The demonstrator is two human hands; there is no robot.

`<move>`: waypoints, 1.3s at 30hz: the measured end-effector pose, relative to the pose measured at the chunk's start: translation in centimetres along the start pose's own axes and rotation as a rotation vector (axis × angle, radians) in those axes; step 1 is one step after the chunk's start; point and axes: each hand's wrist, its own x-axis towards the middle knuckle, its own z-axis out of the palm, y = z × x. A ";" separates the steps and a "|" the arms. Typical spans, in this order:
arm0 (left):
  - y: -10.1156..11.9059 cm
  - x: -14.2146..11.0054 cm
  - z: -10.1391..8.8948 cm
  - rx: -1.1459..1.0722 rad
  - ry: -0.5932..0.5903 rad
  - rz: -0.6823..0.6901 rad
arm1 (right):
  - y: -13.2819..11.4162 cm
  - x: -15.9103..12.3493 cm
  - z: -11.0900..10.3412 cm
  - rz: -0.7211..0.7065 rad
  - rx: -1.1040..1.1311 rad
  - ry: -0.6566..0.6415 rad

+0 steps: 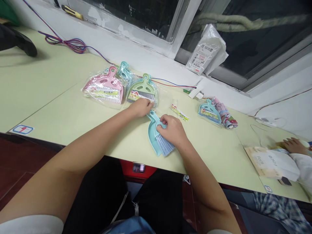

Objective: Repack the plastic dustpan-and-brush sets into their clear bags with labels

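A light-blue dustpan point(153, 140) lies on the table in front of me, with a small matching brush point(164, 145) over it, its grey-blue bristles pointing toward me. My left hand point(141, 107) is closed at the top end of the dustpan's handle; its fingertips are partly hidden. Thumb and fingers of my right hand point(172, 129) are closed on the brush just above the bristles. Beyond my left hand lies a wrapped green dustpan set point(143, 87), beside a wrapped pink set point(108, 86). A loose printed label strip point(179, 112) rests beyond my right hand.
Another wrapped blue set point(209, 111) and a patterned folded item point(225, 113) lie to the right. Cables point(78, 45) run along the wall. A co-worker's hand point(293, 145) is at far right, near a paper bag point(270, 162). A screwdriver point(72, 12) lies on the ledge.
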 end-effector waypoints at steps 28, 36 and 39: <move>-0.2 0.3 0.3 -0.791 -0.511 -0.201 | 0.4 0.2 0.7 0.017 0.025 -0.008; -0.4 0.4 0.9 -0.872 -0.547 -0.239 | 0.7 0.3 0.9 0.033 0.057 -0.015; 0.1 0.3 0.7 -0.902 -0.538 -0.278 | 0.9 0.4 1.0 0.017 0.049 -0.009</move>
